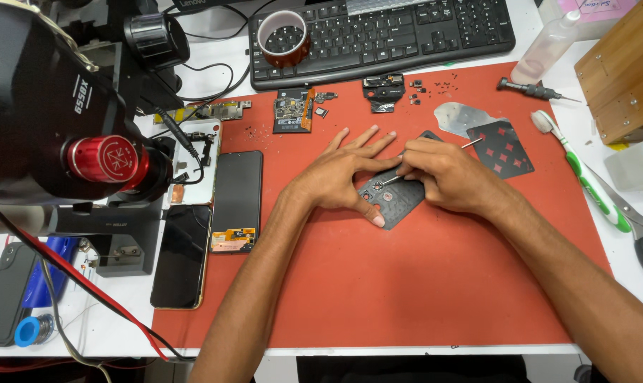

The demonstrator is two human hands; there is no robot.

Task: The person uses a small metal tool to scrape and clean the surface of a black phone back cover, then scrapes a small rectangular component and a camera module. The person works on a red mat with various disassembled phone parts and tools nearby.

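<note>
In the head view, the left hand [339,174] lies flat and open, fingers spread, pressing down on a dark grey phone part [396,198] that sits a little above the middle of the red mat [406,291], its thumb hooked along the part's near edge. The right hand [445,176] is closed in a pinch around a thin metal tool [470,144], whose tip meets the part just beside the left index finger; the tip itself is too small to make out clearly. The likeliest slip, I judge, is the tool skating off the part and jabbing the left fingers, because they lie so close to the tip. If the flat hand eases, the part could swivel on the mat and the tool could gouge it. Tiny black screws [443,86] lie loose near the mat's far edge, beside a small circuit board [293,110] and a black bracket [383,91]; a sweeping forearm could scatter them. Two dark phones [236,191] lie at the mat's left edge under the microscope [59,113], well apart from the hands. A toothbrush [584,177] and scissors [640,230] rest on the white table off the mat's right edge, and a nudge from the right elbow could send them over.
</note>
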